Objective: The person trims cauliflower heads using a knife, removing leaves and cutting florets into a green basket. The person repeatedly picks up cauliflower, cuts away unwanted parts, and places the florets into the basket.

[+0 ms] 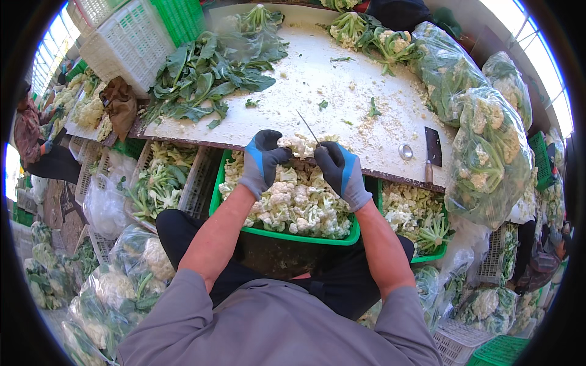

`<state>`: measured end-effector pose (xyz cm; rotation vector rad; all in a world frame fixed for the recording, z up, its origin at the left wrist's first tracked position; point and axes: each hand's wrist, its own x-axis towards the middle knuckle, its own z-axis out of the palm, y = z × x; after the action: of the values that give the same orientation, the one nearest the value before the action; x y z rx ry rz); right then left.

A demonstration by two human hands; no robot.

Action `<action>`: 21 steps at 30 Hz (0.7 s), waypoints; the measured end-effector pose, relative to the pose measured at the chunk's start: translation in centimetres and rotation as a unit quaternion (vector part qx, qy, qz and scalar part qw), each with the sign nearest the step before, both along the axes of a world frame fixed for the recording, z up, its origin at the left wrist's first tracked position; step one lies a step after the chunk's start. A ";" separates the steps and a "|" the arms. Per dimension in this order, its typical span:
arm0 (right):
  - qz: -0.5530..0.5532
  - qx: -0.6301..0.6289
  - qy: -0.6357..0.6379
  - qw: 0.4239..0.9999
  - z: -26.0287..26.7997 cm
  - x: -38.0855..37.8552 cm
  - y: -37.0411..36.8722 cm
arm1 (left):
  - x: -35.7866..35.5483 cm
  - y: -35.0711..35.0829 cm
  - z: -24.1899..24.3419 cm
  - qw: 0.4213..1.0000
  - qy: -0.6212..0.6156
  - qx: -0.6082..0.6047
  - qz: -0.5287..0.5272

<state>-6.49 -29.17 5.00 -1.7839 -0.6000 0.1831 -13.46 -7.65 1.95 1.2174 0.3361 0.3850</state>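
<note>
My left hand (263, 161), in a grey, black and blue work glove, holds a piece of cauliflower (296, 145) at the near edge of the white tabletop (274, 110). My right hand (338, 170), gloved alike, grips a thin-bladed knife (307, 126) whose blade points up and away to the left. Its handle is hidden in the fist. Beneath both hands stands a green plastic crate (293, 237) full of cut cauliflower florets (293, 201). Crumbs and leaf scraps lie scattered over the tabletop.
Cauliflower leaves (206, 78) are heaped at the back left. A cleaver (433, 148) and a tape roll (405, 151) lie at the right, near bagged cauliflowers (490, 151). A second green crate (428, 258) holds florets. Crates of trimmings stand left. A co-worker (39, 137) sits far left.
</note>
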 end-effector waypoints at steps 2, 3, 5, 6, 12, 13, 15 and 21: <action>0.035 0.026 -0.054 0.998 0.5 -0.9 -0.2 | -0.5 0.7 0.1 1.000 0.009 0.023 -0.010; 0.049 0.038 -0.079 0.995 0.5 -1.2 -0.4 | -0.8 0.7 0.1 0.999 0.015 0.034 -0.018; 0.067 -0.031 -0.124 0.990 0.2 -1.6 -0.4 | -1.2 0.8 0.1 0.996 -0.012 -0.082 -0.041; 0.067 -0.028 -0.121 0.990 -1.3 -1.1 -0.6 | -1.4 0.6 0.1 0.988 -0.025 -0.139 -0.055; -0.043 -0.045 0.070 0.996 -4.2 3.9 -2.3 | -4.3 1.3 -1.2 0.998 -0.025 0.013 -0.064; -0.069 -0.040 0.107 0.991 -4.6 5.3 -3.2 | -4.6 1.6 -1.4 0.992 0.006 0.114 -0.053; -0.152 -0.083 0.099 0.980 -5.8 7.3 -4.8 | -5.7 1.6 -2.3 0.994 0.030 0.104 -0.034; -0.125 -0.202 0.061 0.969 -8.9 8.0 -6.0 | -7.7 2.7 -9.6 0.907 0.190 0.374 -0.029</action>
<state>1.52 -35.19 -3.86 -2.2062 -0.2535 0.2514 -21.14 -4.98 -7.67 2.0666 0.5076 0.2205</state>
